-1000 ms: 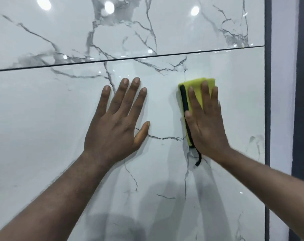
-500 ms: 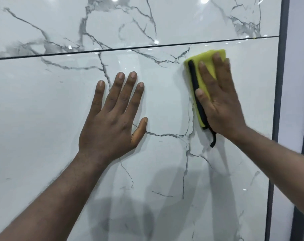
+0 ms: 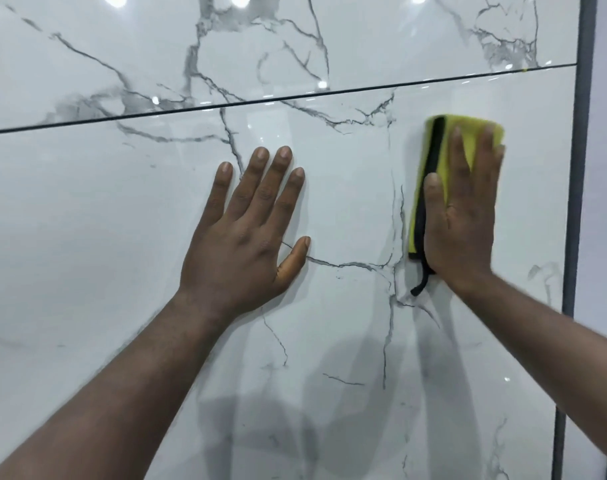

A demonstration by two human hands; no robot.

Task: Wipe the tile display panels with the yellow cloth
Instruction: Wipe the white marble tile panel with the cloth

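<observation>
Pressing flat, my right hand (image 3: pixel 461 209) lay on the yellow cloth (image 3: pixel 466 124) with straight fingers pointing up, not curled around it. The cloth was pinned under the palm against the lower tile panel (image 3: pixel 87 220). Its top edge showed above the fingertips, its black band beside the thumb. My left hand (image 3: pixel 246 237) rested flat on the same panel, fingers spread and holding nothing, well apart from the cloth.

No legible text, label, brand, number or sign on the tile panels (image 3: pixel 122 237) or the yellow cloth (image 3: pixel 470 123)
</observation>
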